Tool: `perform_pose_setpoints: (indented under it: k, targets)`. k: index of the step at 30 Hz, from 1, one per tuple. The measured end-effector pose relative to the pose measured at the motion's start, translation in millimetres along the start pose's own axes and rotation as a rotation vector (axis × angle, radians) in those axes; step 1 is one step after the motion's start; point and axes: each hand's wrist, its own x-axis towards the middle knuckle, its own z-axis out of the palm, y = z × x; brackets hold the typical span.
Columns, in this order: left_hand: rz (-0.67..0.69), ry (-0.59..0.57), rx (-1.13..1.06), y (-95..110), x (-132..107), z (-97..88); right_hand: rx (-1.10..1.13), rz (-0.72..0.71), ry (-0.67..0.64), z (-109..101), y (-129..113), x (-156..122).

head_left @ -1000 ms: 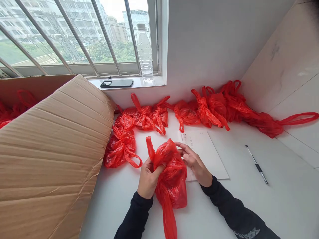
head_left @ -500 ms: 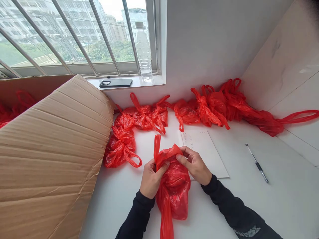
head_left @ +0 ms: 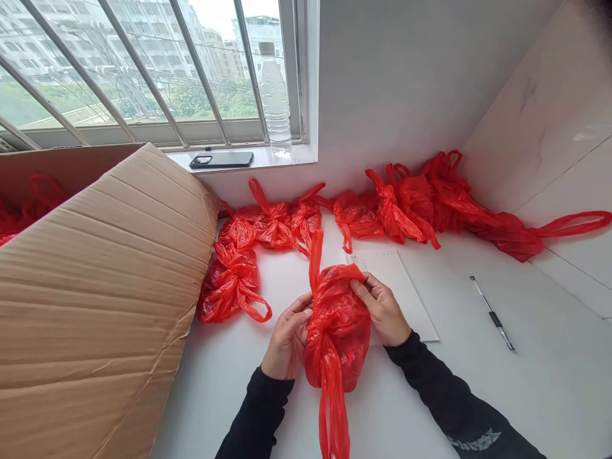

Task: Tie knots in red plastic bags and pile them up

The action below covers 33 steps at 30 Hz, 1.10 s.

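A knotted red plastic bag (head_left: 351, 341) is between my two hands, above the white tabletop. One handle loop stands up at its far left and a long one hangs down toward me. My left hand (head_left: 282, 338) grips the bag's left side, with some fingers hidden behind the plastic. At the upper right edge, my right hand (head_left: 387, 312) pinches the bag between thumb and fingers. What the bag contains cannot be made out through the film. A sheet of paper (head_left: 406, 299) with small writing lies partly behind the bag and my right hand.
A large open cardboard box (head_left: 105, 293) with red bags inside fills the left. Several tied red bags (head_left: 236, 287) line the wall. A pen (head_left: 495, 319) lies at right. On the windowsill are a phone (head_left: 224, 159) and a clear bottle (head_left: 276, 102).
The bag has turned and moved slightly up and away from me, so its knot now faces me. My left thumb has shifted off its top edge to the left side.
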Motion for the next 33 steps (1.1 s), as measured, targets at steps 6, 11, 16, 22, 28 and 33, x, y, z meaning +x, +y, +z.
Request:
perform_pose_setpoints:
  k: [6, 11, 16, 22, 28, 33]
  targets:
    - [0.148, 0.019, 0.106, -6, 4, -5.2, -0.189, -0.098, 0.068, 3, 2, -2]
    - [0.294, 0.089, 0.09, -7, 7, -14.0, -0.509, -0.212, 0.068, 9, -7, -12]
    - [0.298, 0.062, 0.096, -6, 5, -14.4, -0.56, -0.137, -0.148, 14, -9, -14]
    - [0.396, 0.175, 0.079, 2, 5, -14.9, -0.402, -0.073, 0.0, 5, -1, -7]
    - [0.415, 0.238, 0.388, -6, 8, -17.0, -0.421, -0.048, 0.077, -2, 7, -4]
    - [0.28, 0.206, 0.374, -9, 9, -17.9, -0.168, 0.006, 0.064, -2, 9, -3]
